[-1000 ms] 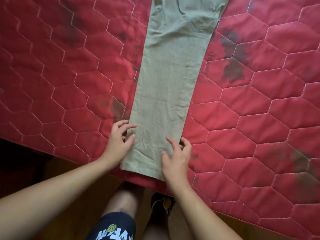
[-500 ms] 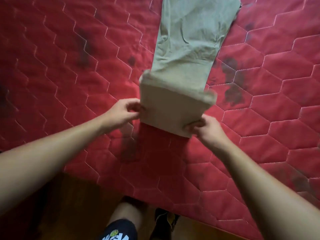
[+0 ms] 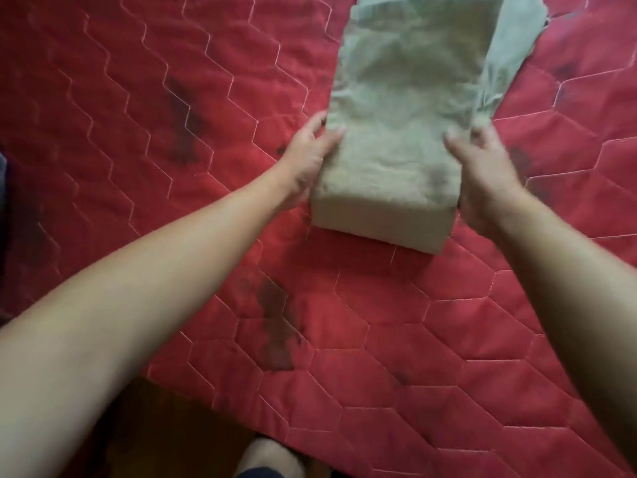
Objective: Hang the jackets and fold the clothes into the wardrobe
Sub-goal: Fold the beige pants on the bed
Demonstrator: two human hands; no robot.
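A pair of khaki trousers [image 3: 406, 98] lies on the red quilted mattress [image 3: 172, 132], doubled over so the leg ends cover the upper part near the top edge of the view. The thick fold faces me. My left hand [image 3: 306, 163] grips the left side of the fold, thumb on top of the cloth and fingers at its edge. My right hand [image 3: 482, 174] grips the right side the same way, thumb on top. A strip of the lower layer sticks out at the upper right.
The mattress has dark stains [image 3: 275, 322] and its front edge runs diagonally at the bottom. Below it is a dark wooden floor [image 3: 165, 436] and my knee [image 3: 269, 457].
Both hands lifted the leg ends from the mattress edge, carried them away from me and laid them over the upper part. The trousers are now half as long.
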